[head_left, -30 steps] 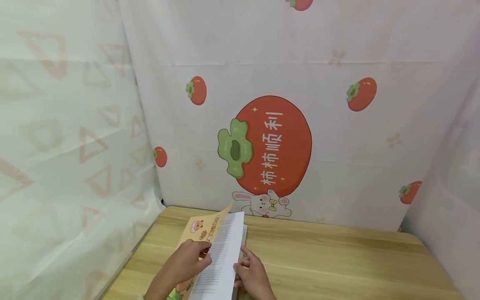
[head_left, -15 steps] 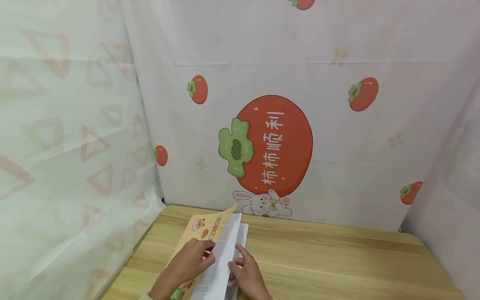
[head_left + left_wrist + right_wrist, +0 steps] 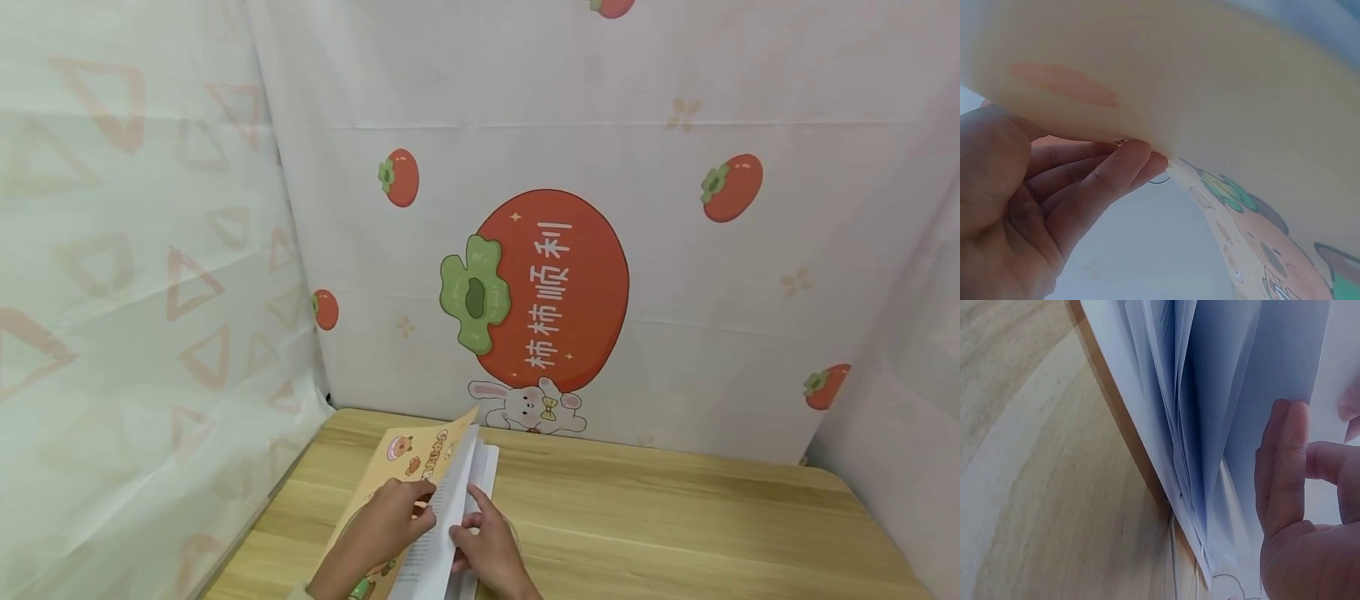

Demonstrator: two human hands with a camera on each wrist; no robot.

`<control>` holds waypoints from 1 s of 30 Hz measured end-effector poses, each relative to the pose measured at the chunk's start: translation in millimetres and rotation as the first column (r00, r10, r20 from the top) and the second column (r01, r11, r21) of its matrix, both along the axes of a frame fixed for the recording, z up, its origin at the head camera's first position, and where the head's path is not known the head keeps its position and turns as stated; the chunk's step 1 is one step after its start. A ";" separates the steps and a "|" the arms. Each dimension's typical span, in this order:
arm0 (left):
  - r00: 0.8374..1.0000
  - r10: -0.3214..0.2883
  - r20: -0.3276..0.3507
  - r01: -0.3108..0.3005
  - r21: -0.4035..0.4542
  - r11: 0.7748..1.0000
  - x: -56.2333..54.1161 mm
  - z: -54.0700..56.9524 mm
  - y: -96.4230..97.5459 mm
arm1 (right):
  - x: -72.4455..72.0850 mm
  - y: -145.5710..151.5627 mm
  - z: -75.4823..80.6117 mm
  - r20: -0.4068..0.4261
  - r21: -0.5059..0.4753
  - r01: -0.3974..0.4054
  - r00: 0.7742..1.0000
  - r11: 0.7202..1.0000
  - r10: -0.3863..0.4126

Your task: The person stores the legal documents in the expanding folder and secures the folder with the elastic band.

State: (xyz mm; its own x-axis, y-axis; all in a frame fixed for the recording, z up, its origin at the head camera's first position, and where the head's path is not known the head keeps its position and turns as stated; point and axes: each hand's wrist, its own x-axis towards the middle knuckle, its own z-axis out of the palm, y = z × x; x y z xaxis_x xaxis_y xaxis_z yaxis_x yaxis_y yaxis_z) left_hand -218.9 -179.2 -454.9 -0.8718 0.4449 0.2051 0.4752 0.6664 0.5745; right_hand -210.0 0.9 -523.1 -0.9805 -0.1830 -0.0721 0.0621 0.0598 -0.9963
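A thin booklet with a pale orange cartoon cover (image 3: pixel 411 446) lies partly opened at the table's near left. My left hand (image 3: pixel 382 529) pinches the raised cover between thumb and fingertips; in the left wrist view the cover (image 3: pixel 1179 81) bends above that hand (image 3: pixel 1066 194). White printed pages (image 3: pixel 431 554) stand tilted beside the cover. At their right edge my right hand (image 3: pixel 489 546) holds lifted pages, thumb on the near side. In the right wrist view, two straight fingers of the right hand (image 3: pixel 1291 506) lie against the fanned sheets (image 3: pixel 1222 369).
The wooden table (image 3: pixel 675 525) extends to the right of the booklet. A patterned cloth (image 3: pixel 360 242) hangs behind it, and another patterned cloth (image 3: pixel 150 333) hangs at the left. Thin pale cords (image 3: pixel 1174 562) lie by the booklet's edge.
The lifted pages have swung leftward toward the cover, widening the gap over the sheets beneath. My right hand has moved left with them, while the left hand keeps its hold on the cover.
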 end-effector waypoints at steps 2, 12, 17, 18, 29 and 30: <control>1.000 0.007 -0.005 -0.007 0.001 1.000 -0.5 -0.9 0.8 | -0.5 -0.9 0.0 0.009 0.011 0.004 1.000 1.000 -0.004; 1.000 0.025 -0.014 -0.025 0.001 1.000 -1.7 -1.4 3.1 | -1.0 -0.5 -1.7 0.020 0.025 -0.039 0.999 0.999 0.039; 1.000 0.022 -0.009 -0.022 0.000 1.000 -2.1 -3.0 3.7 | -1.5 0.3 -2.0 0.037 0.063 -0.042 0.999 0.997 0.040; 1.000 0.022 -0.004 -0.022 0.002 1.000 -2.3 -3.1 3.6 | -1.5 0.6 -2.0 0.041 0.068 -0.042 0.998 0.997 0.039; 0.998 0.041 0.052 -0.040 -0.014 0.999 -4.0 -9.7 8.8 | -1.8 8.6 -6.8 0.060 0.142 -0.102 0.994 0.985 0.094; 0.998 0.040 0.056 -0.039 -0.015 0.999 -4.0 -10.9 9.2 | -1.8 9.5 -7.6 0.065 0.148 -0.104 0.993 0.983 0.096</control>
